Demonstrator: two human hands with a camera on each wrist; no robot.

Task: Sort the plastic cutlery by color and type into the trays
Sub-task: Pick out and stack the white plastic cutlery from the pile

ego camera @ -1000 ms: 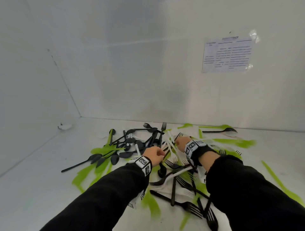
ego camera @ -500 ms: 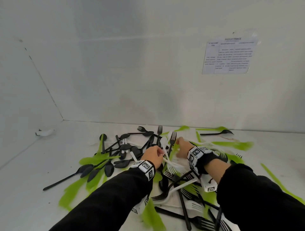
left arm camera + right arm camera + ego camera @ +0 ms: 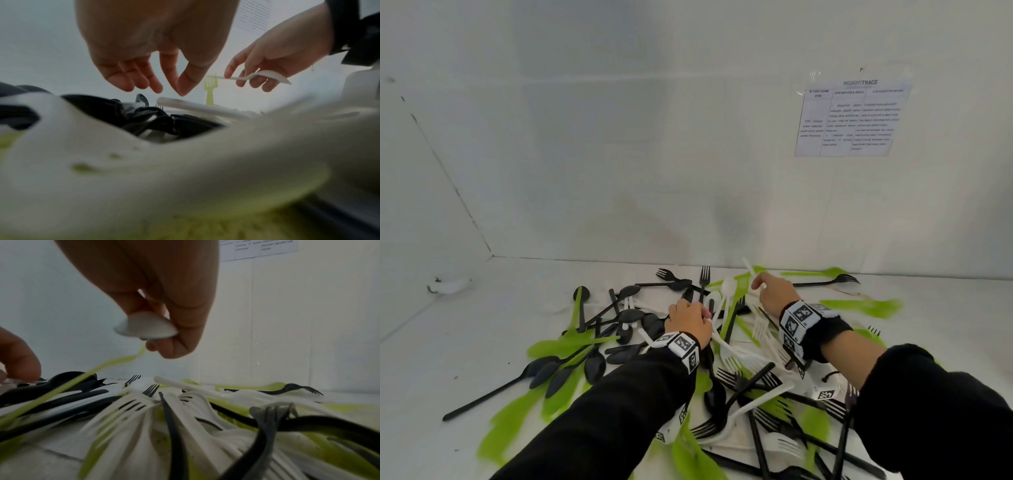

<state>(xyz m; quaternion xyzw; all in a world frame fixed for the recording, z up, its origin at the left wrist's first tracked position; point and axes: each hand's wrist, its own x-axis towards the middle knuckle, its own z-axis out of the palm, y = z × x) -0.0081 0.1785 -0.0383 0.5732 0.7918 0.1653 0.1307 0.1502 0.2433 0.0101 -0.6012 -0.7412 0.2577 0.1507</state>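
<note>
A tangled pile of black, white and green plastic forks and spoons lies on the white surface. My right hand is lifted just above the pile's far side and pinches a white spoon by its bowl; the spoon's handle sticks out toward the back wall. In the left wrist view the same white spoon shows in that hand. My left hand hovers over the pile's middle, fingers hanging loosely curled and holding nothing, just above a white handle.
White walls close the space at the back and left, with a printed sheet taped to the back wall. A lone black fork lies at the back right. A small white scrap sits by the left wall. No tray is visible.
My right hand has risen off the pile toward the back wall with a white spoon in its fingers. The left hand stays over the middle of the pile.
</note>
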